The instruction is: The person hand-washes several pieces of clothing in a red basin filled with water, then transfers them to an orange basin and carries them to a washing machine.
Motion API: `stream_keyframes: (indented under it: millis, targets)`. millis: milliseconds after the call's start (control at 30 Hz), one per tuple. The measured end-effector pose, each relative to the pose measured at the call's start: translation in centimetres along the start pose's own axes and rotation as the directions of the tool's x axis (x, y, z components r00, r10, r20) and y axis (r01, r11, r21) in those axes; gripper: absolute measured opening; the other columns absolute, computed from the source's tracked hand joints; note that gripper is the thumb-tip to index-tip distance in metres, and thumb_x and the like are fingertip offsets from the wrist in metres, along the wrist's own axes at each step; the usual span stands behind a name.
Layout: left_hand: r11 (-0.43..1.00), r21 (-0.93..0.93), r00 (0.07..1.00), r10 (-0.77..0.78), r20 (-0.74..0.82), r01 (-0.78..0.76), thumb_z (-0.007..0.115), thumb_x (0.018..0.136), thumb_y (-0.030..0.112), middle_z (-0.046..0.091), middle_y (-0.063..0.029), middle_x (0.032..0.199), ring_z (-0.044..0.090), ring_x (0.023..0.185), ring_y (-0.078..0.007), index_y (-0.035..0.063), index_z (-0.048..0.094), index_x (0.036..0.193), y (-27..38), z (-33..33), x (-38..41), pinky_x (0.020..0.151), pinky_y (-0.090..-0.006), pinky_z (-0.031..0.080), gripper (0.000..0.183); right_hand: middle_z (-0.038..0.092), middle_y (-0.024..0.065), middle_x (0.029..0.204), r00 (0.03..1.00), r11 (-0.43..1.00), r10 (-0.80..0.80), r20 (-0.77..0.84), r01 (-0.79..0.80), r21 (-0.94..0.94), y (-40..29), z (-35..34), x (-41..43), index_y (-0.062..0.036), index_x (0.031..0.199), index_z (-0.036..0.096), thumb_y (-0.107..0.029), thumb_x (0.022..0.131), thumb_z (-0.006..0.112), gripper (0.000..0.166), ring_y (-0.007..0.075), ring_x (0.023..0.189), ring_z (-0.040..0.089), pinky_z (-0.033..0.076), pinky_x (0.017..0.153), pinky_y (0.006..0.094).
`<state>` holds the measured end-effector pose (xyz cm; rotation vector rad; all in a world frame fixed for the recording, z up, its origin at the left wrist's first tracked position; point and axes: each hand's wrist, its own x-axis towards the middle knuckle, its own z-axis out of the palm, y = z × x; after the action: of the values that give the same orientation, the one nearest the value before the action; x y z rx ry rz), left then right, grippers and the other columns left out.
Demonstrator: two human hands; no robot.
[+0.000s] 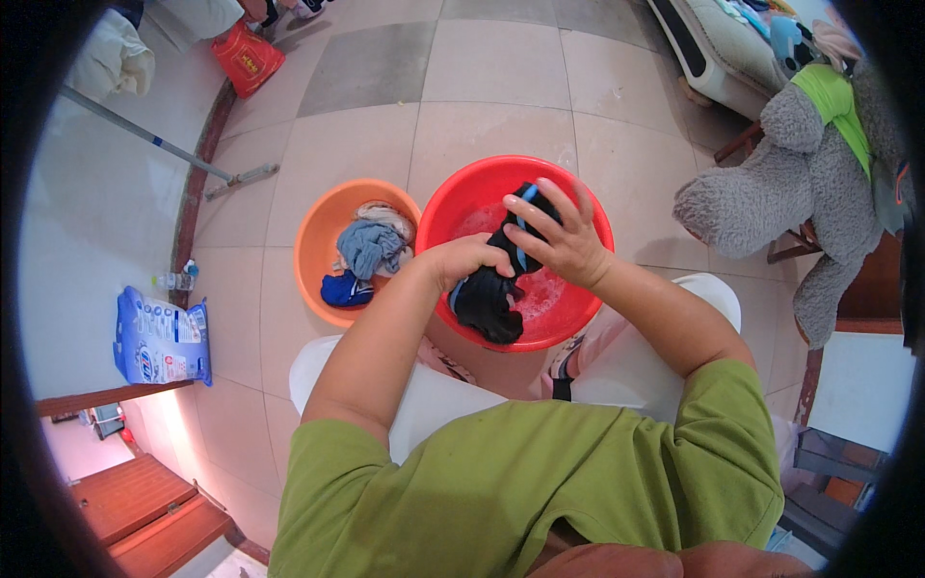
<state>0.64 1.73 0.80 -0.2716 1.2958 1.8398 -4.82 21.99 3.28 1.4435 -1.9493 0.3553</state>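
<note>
A piece of black cloth with light blue trim (491,303) is bunched over a red plastic basin (449,195) that holds sudsy water. My left hand (470,261) grips the cloth near its middle, thumb on top. Over the cloth's upper end, my right hand (562,235) has its fingers spread and touching the fabric. Part of the cloth is hidden beneath both hands. To the left, an orange basin (312,238) holds a grey-blue cloth (370,247), a dark blue cloth (347,289) and some pale cloth (386,215).
By the left wall stand a blue-and-white detergent bag (162,336) and a clear bottle (173,280). A metal rack leg (242,177) and a red bag (248,61) are farther up. At right are a large grey plush toy (766,188) and a cushioned seat (723,54).
</note>
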Motion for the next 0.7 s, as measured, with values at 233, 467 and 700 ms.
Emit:
stream_keyframes:
  millis: [233, 467, 700]
  targets:
    - [0.854, 0.521, 0.991, 0.086, -0.106, -0.018, 0.075, 0.062, 0.020, 0.064, -0.0060, 0.084, 0.061, 0.080, -0.0169, 0.0011, 0.063, 0.093, 0.0, 1.1, 0.6, 0.075, -0.0312, 0.049, 0.038, 0.060, 0.0073, 0.111, 0.947, 0.879, 0.016, 0.321, -0.166, 0.446, 1.4, 2.5, -1.5, -0.0121, 0.101, 0.057, -0.012, 0.067, 0.070, 0.037, 0.0290, 0.102, 0.057, 0.052, 0.082, 0.0400]
    - [0.538, 0.843, 0.952, 0.261, -0.158, -0.008, 0.078, 0.060, 0.027, 0.067, -0.0165, 0.086, 0.065, 0.082, -0.0276, 0.0000, 0.063, 0.093, 0.1, 2.0, 0.7, 0.077, -0.0365, 0.050, 0.046, 0.061, 0.0091, 0.098, 0.768, 0.867, 0.087, 0.634, -0.372, 0.332, 1.0, 2.0, -1.0, -0.0108, 0.104, 0.057, -0.015, 0.065, 0.076, 0.044, 0.0313, 0.096, 0.060, 0.052, 0.079, 0.0423]
    - [0.382, 0.900, 0.862, 0.362, -0.354, 0.209, 0.074, 0.060, 0.030, 0.067, -0.0224, 0.088, 0.065, 0.085, -0.0380, 0.0012, 0.062, 0.093, -0.4, 3.7, 0.9, 0.077, -0.0439, 0.051, 0.046, 0.064, 0.0151, 0.086, 0.647, 0.783, 0.157, 0.746, -0.542, 0.305, 1.0, 2.6, -1.5, -0.0079, 0.092, 0.058, -0.021, 0.063, 0.075, 0.036, 0.0345, 0.084, 0.064, 0.052, 0.073, 0.0447]
